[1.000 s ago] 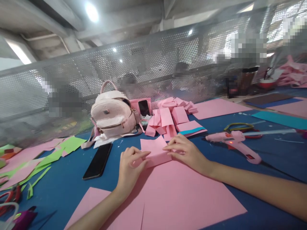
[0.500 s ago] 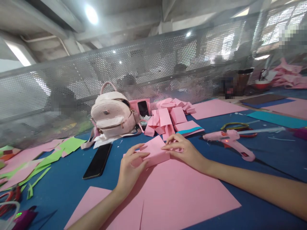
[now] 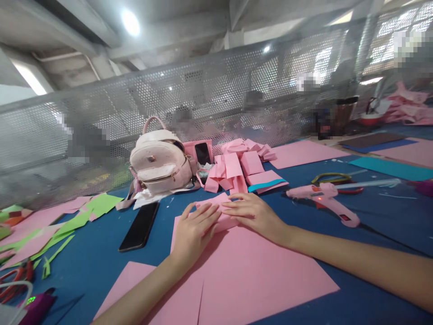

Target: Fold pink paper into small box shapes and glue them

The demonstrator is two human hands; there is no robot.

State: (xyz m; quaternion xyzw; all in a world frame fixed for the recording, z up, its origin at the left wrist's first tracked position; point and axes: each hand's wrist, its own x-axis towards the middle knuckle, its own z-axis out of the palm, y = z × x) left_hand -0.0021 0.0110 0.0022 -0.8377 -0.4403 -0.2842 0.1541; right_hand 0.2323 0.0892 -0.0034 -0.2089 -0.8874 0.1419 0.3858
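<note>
Both hands rest on a small folded pink paper piece [image 3: 227, 222] at the middle of the table. My left hand [image 3: 196, 230] lies over its left part, palm down, fingers stretched out. From the right, my right hand [image 3: 255, 216] lays its extended fingers on the top and right part. Much of the piece is hidden beneath the fingers. Under it and nearer to me spreads a large pink sheet [image 3: 257, 275], with another pink sheet [image 3: 135, 289] at its left. Folded pink pieces [image 3: 233, 166] are heaped just behind the hands.
A phone [image 3: 140, 227] and a pale backpack [image 3: 158, 162] are at left. The pink glue gun [image 3: 329, 201] lies at right, near pliers [image 3: 331, 179]. Green strips [image 3: 77, 219] and red-handled pliers [image 3: 20, 280] are far left. Behind stands a perforated metal screen [image 3: 216, 90].
My left hand has moved right and flattened over the folded piece, its fingers now nearly meeting the right hand's. The right hand's fingers have gone from bent and pinching to flatter.
</note>
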